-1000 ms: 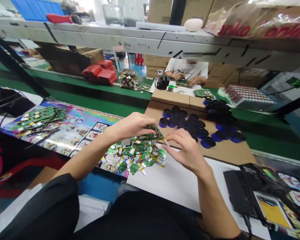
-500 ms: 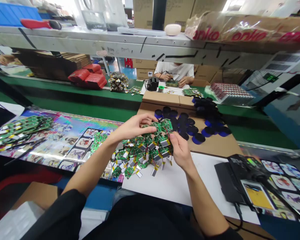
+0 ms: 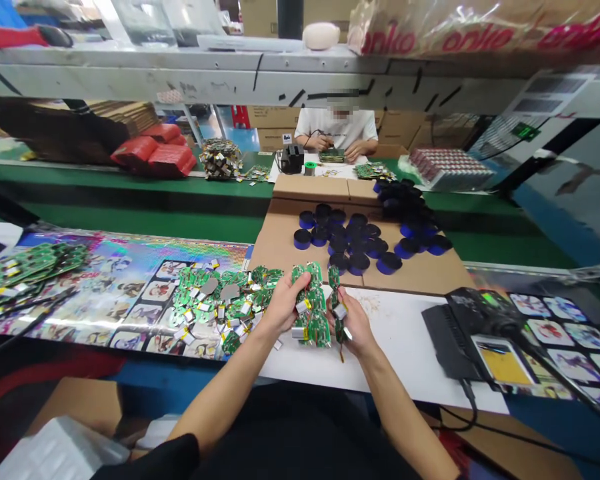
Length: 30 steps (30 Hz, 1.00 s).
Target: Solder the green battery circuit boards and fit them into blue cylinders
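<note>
My left hand is closed on a panel of green circuit boards, its thumb on the upper face; small silver batteries with yellow tape hang from it. My right hand grips a second circuit board panel, turned nearly edge-on, just right of the first. A narrow gap shows between the two panels. To the left lies a pile of loose circuit boards with silver batteries, partly behind my left hand. White paper lies beneath my hands.
Blue-black round parts stand on cardboard ahead. A soldering station sits at the right with its cable. More board panels lie far left. A shelf beam crosses above; a person works opposite.
Both hands have moved lower and nearer my body. The boards that were bunched together between them are now two panels, one in each hand. The view has shifted slightly.
</note>
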### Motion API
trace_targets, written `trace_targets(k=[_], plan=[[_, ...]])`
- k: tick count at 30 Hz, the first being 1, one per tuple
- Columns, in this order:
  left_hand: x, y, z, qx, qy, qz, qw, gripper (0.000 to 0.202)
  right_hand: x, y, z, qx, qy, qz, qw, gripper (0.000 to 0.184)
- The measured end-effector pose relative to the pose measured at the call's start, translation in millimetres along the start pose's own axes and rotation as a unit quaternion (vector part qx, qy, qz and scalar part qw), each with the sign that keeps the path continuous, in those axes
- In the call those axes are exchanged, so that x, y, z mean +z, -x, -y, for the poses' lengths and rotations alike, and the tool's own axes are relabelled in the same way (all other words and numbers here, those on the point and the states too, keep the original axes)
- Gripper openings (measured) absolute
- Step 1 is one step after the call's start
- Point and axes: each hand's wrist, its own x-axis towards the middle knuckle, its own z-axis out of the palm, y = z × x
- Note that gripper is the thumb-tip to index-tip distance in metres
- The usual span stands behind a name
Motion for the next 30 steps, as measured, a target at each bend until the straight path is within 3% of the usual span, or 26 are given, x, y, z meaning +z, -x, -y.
trace_targets(k=[5,9,11,14,17,21,24,26,30], plan=[[-7.0,-1,-8,0.113,-0.074,-0.055,0.989,0.05,-41,6,-1,-0.03,0.192,0.011,0.981,0.052],[-4.3,-2,-1,0.173,-0.159,-0.067,0.97,0.047,-46,8,9,-0.112,0.338,-0.081,0.931,0.034],[3.6,-1,5,0.187,-0.187,-0.076,0.961,0.049,-33,8,16,-0.136,0.318,-0.089,0.934,0.038],[14.3,2,15,0.195,-0.218,-0.09,0.952,0.052,-5,7,17,-0.137,0.286,-0.054,0.947,0.049],[15.9,4,21,0.188,-0.214,-0.135,0.949,0.06,18,4,7,-0.152,0.258,-0.094,0.949,0.055],[12.4,5,21,0.174,-0.177,-0.143,0.958,0.07,31,-3,-9,-0.102,0.138,-0.099,0.98,0.064],[12.8,4,21,0.079,-0.087,-0.109,0.987,0.07,29,-4,-15,-0.016,0.047,-0.052,0.997,0.07],[11.7,3,20,0.037,-0.033,-0.104,0.993,0.068,19,-4,-15,0.012,0.05,-0.03,0.998,0.071],[1.1,-3,12,0.12,-0.049,-0.125,0.984,0.062,-18,0,-7,-0.046,0.216,-0.021,0.975,0.064]])
